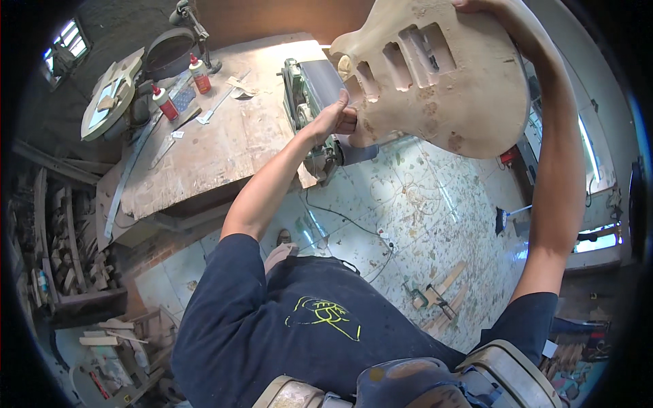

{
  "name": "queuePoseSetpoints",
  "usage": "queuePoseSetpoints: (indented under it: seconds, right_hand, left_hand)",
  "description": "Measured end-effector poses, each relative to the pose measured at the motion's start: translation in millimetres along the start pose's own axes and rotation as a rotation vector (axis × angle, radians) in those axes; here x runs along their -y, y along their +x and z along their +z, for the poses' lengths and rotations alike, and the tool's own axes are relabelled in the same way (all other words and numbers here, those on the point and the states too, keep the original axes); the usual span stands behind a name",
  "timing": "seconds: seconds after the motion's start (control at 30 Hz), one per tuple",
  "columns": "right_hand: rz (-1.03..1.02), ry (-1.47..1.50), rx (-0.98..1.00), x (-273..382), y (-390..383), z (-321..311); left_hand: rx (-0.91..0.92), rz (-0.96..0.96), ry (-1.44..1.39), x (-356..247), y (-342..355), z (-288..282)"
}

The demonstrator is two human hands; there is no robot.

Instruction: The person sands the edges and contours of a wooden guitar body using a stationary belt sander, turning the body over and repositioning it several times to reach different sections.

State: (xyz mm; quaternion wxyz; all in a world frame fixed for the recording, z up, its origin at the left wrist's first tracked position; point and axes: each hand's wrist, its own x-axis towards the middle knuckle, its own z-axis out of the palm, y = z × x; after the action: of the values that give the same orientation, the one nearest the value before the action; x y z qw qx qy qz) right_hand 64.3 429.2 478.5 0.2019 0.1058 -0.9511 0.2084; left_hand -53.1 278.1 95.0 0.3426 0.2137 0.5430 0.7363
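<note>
I hold up a bare wooden guitar body (469, 102) with several routed cavities and small rough patches, raised at the right over the bench edge. My left hand (330, 117) grips its left side, thumb up and fingers curled round the wood. My right hand (475, 8) holds the top edge, partly cut off by the frame. Behind the body and my left hand, a green belt sander (297, 95) with a grey belt lies on the bench; whether the wood touches it I cannot tell.
The wooden workbench (224, 149) carries red-labelled bottles (165, 103), rulers and a lamp. A second guitar body (109, 115) is at far left, above stacked offcuts (75, 245). A cord (347, 219), a broom (503, 217) and clamps with wood (435, 296) lie around the littered floor.
</note>
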Motion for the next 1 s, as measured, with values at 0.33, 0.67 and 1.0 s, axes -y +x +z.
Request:
queuePoseSetpoints:
  seconds: [0.33,0.67,1.0]
  right_hand:
    - [0.178,0.067,0.036,-19,-95,-25]
    - [0.422,0.353,-0.799,-66,-409,123]
    - [0.919,0.767,-0.601,-76,-426,266]
  left_hand:
    - [-0.086,0.024,0.03,-9,-15,27]
    - [-0.017,0.274,0.969,-11,-18,17]
    - [-0.051,0.51,1.282,-34,10,-12]
